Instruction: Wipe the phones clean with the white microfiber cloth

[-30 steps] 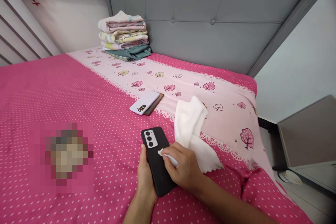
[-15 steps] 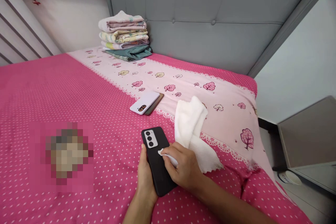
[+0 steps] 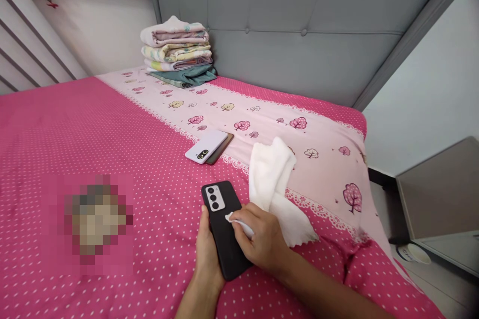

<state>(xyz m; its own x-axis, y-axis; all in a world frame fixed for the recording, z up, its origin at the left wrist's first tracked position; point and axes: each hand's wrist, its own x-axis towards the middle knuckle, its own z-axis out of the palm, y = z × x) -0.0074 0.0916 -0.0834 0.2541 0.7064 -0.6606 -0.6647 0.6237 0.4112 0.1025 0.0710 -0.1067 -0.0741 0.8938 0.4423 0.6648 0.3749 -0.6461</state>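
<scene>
**Two hands on the black phone, cloth pressing on its back**

Two hands are working at six o'clock in the view. We are cradling the black phone (image 3: 223, 232) in our left hand (image 3: 206, 249), fingers curled under its left edge, thumb lying along the side; the phone is lying camera side up, just above the pink dotted bedsheet (image 3: 93, 134). Our right hand (image 3: 262, 239) is pinching one end of the white cloth (image 3: 273, 184) between pressed-together fingers and holding that bunched end against the phone's back, just below the camera block. The rest of the cloth is trailing away toward one o'clock, draping over the lace edge of the sheet.

Judging progress: the cloth is touching the upper middle of the back only, and we cannot tell how much of the surface is already wiped; the screen side is facing down and hidden.

Toward twelve o'clock, well apart from our hands, a white phone (image 3: 205, 146) is resting partly on top of a darker flat one. Further off, near eleven o'clock, folded laundry (image 3: 175, 50) is sitting stacked against the grey headboard (image 3: 299, 35).
</scene>
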